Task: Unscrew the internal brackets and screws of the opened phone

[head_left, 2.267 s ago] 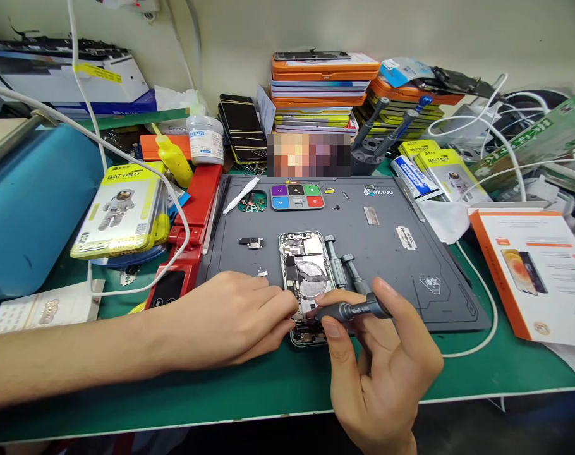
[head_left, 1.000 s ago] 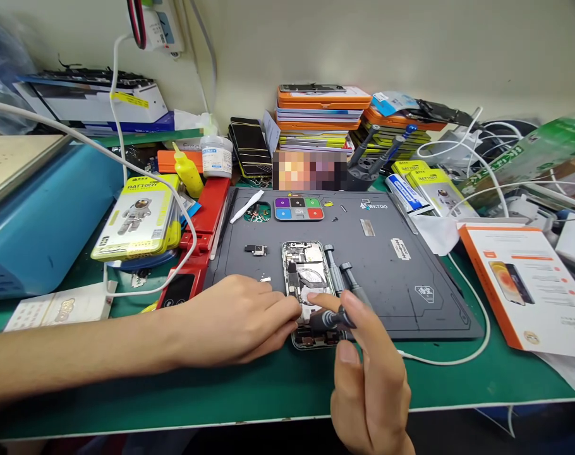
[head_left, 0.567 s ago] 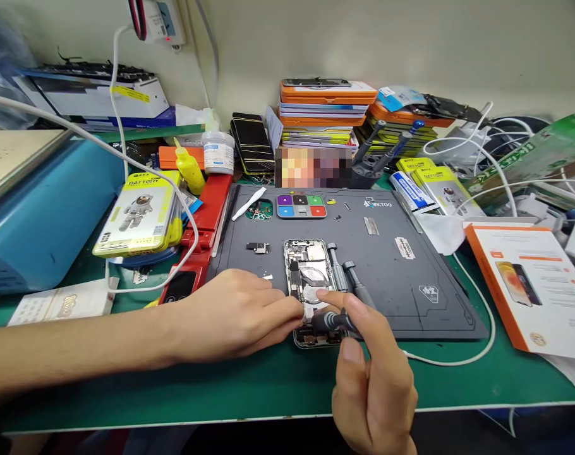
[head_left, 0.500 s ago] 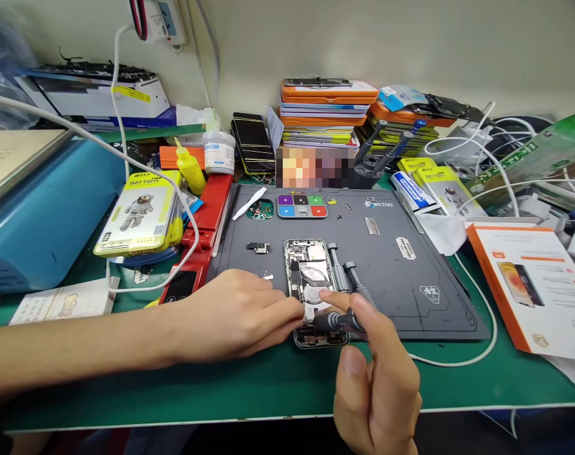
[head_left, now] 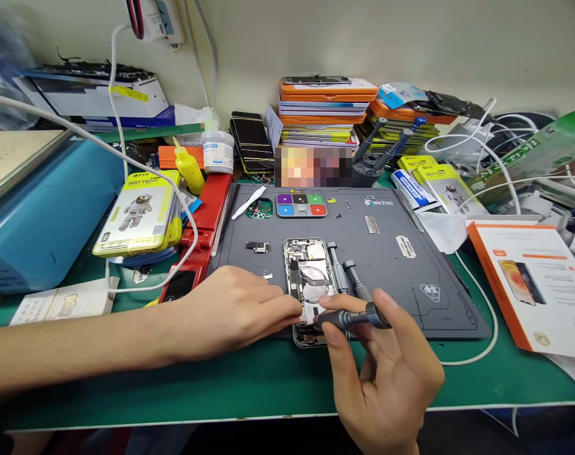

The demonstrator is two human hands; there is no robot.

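An opened phone (head_left: 307,272) with bare internals lies on a dark grey work mat (head_left: 401,272). My left hand (head_left: 235,316) rests on the mat at the phone's lower left edge, fingertips touching it. My right hand (head_left: 387,373) grips a dark grey screwdriver (head_left: 356,317) lying nearly level, its tip over the phone's lower part. Two more grey screwdrivers (head_left: 347,277) lie just right of the phone. A small black part (head_left: 258,246) sits on the mat to the phone's upper left.
A coloured screw tray (head_left: 301,205) and white pry tool (head_left: 248,203) lie at the mat's far edge. Yellow battery packs (head_left: 136,212), a red tool (head_left: 199,230), a blue machine (head_left: 36,215), stacked orange cases (head_left: 323,107), white cables (head_left: 477,341) and an orange-edged box (head_left: 534,278) surround the mat.
My right hand has turned palm-up and the screwdriver has swung from pointing away toward lying level, handle to the right. My left hand has stayed at the phone.
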